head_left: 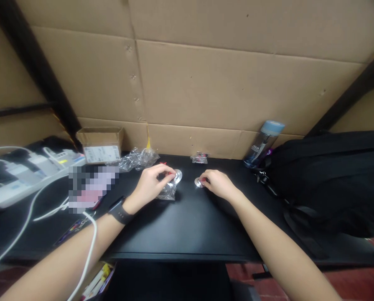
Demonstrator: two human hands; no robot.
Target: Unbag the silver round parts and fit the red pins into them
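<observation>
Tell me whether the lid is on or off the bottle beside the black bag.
On: the light-blue lid sits across the top of the bottle, with no open mouth showing. How tightly it is closed, I cannot tell.

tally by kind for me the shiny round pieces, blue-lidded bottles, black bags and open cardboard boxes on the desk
Shiny round pieces: 2
Blue-lidded bottle: 1
Black bag: 1
Open cardboard box: 1
Total: 5
</observation>
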